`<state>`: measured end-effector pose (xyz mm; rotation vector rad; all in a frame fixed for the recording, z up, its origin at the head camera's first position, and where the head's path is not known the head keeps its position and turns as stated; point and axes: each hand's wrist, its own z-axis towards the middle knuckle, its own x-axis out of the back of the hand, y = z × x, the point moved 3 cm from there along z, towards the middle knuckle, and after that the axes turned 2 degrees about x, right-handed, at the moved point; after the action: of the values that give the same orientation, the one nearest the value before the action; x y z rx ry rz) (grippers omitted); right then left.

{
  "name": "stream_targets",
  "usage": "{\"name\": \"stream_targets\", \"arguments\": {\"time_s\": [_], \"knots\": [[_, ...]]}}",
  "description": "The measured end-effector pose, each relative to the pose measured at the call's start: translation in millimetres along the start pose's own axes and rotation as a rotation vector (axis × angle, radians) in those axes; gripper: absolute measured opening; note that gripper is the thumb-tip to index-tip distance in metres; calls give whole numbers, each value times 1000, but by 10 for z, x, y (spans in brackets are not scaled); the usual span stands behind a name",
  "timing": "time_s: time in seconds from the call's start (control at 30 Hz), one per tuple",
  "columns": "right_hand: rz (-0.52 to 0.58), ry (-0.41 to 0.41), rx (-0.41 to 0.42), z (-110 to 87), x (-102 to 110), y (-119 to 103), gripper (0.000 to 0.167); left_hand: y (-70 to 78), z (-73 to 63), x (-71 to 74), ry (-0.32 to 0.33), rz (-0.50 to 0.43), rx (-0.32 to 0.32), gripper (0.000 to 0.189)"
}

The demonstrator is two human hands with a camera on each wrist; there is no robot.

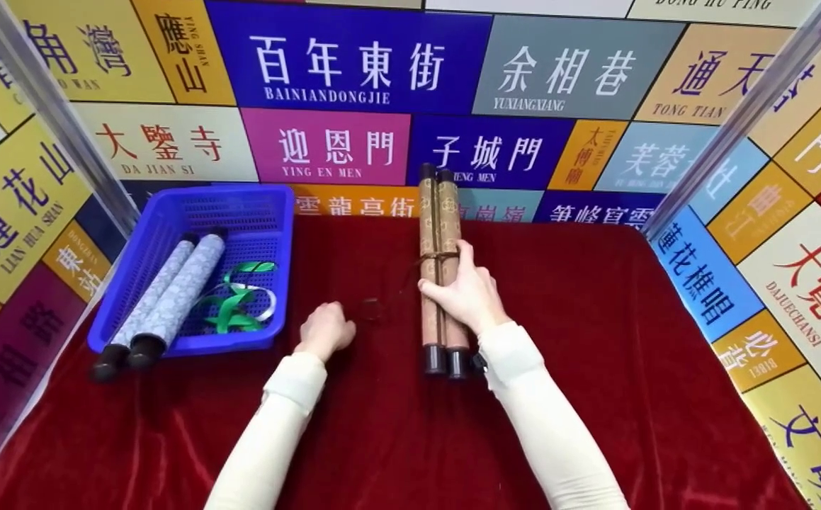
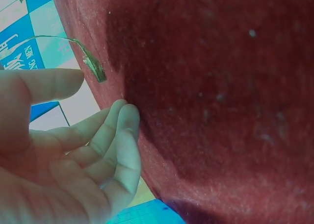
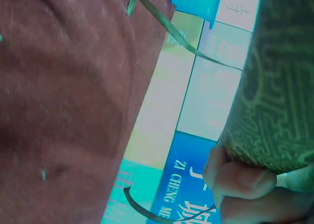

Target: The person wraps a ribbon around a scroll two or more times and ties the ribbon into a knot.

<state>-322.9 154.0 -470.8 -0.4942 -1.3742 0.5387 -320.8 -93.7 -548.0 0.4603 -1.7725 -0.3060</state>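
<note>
My right hand [image 1: 470, 290] grips a pair of tan patterned scrolls [image 1: 429, 234] with dark end knobs, side by side and pointing away from me. In the right wrist view, its fingers [image 3: 245, 182] curl under the patterned roll [image 3: 279, 101]. A thin brown ribbon [image 1: 440, 255] goes around the pair, and loose ribbon lengths [image 3: 171, 33] hang off it. Left of the scrolls, my left hand [image 1: 326, 329] is low over the red cloth. Its fingers are loosely bent in the left wrist view, thumb apart, holding nothing; a ribbon end [image 2: 95, 69] hangs beyond the thumb.
A blue plastic basket [image 1: 288, 269] stands at the left. Two pale blue scrolls [image 1: 190, 283] lean over its near rim, beside green and white ribbons [image 1: 240, 308]. Red cloth [image 1: 382, 439] covers the table. Lettered panels [image 1: 339, 57] and clear posts [image 1: 743, 113] border it.
</note>
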Motion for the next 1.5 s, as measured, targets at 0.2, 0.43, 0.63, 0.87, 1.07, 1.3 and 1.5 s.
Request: {"name": "stream_targets", "arguments": {"time_s": [0.2, 0.43, 0.63, 0.87, 1.07, 1.3, 1.5], "knots": [[-5, 7, 24, -17, -15, -37, 99, -2, 8, 5, 7, -8, -6, 33], [-22, -61, 40, -145, -348, -29, 98, 2, -2, -17, 14, -34, -7, 37], [-49, -84, 76, -287, -649, -60, 99, 11, 1, -12, 78, -75, -5, 42], [-99, -130, 141, -445, -954, -122, 100, 39, 19, 9, 164, -135, -49, 34], [-97, -166, 156, -534, -1140, -166, 101, 39, 17, 5, 177, -138, -61, 33], [-104, -194, 138, -561, -1264, -171, 102, 73, 2, -5, 216, -167, -163, 29], [-82, -231, 138, -546, -1270, -191, 109, 130, -18, -40, 201, -172, -352, 24]]}}
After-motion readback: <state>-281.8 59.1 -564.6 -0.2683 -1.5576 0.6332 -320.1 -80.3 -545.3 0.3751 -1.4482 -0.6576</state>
